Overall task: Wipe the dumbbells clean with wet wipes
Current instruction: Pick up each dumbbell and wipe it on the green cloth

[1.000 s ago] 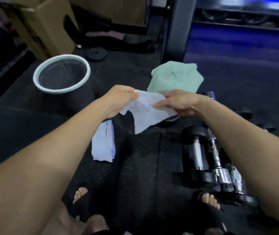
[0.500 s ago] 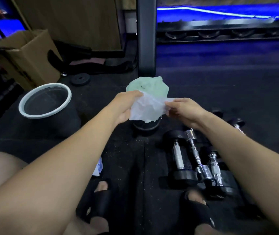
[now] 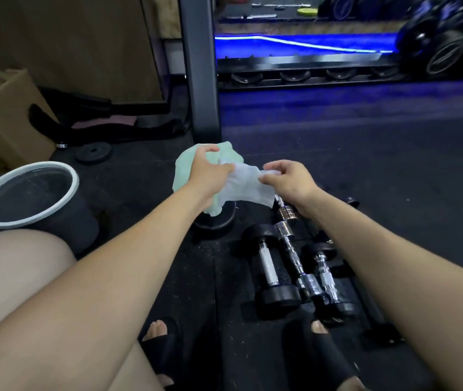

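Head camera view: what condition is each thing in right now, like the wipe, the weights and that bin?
Wet wipe: unfolded, stretched between both hands, off the floor.
Left hand: pinching the wipe's left end.
Right hand: pinching its right end.
Dumbbells: lying side by side on the floor, untouched.
Green cloth: crumpled, draped over a dark round object.
Bin: upright, no lid.
Cardboard box: open.

The wet wipe (image 3: 241,183) is white. The cloth (image 3: 185,170) behind it is pale green. The dumbbells (image 3: 274,273) are black with shiny silver handles. The bin (image 3: 27,193) is black with a white rim. The box (image 3: 4,122) is brown. The sandals (image 3: 165,345) are black.
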